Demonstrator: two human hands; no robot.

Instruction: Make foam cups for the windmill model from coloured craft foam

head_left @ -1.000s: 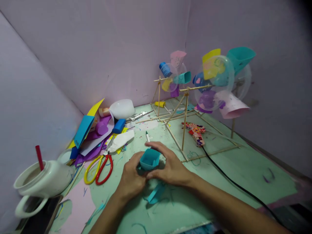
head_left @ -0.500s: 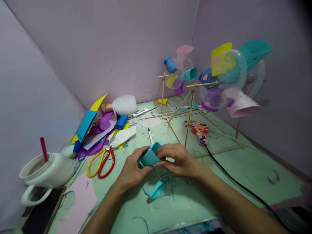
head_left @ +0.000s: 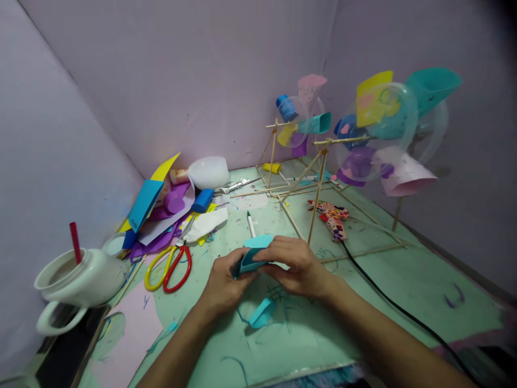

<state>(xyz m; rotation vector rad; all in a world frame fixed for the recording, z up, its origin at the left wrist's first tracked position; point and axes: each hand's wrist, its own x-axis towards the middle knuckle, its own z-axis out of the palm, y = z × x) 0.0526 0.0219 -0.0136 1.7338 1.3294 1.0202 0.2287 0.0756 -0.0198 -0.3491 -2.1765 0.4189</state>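
Both my hands meet over the green table and pinch a small teal foam piece. My left hand grips its left end with closed fingers. My right hand covers its right side, fingers curled over the top. The piece now looks folded and fairly flat. A smaller teal foam scrap lies on the table just below my hands. A white marker lies just beyond them.
Yellow-and-red scissors lie left of my hands beside a heap of coloured foam sheets. A white jug with a red straw stands far left. A stick frame with foam-cupped wheels, a patterned glue gun and its black cord occupy the right.
The teal piece was an open cup shape a second ago; my hands have turned and pressed it flatter. The view has shifted slightly, and my hands sit a little higher in it.
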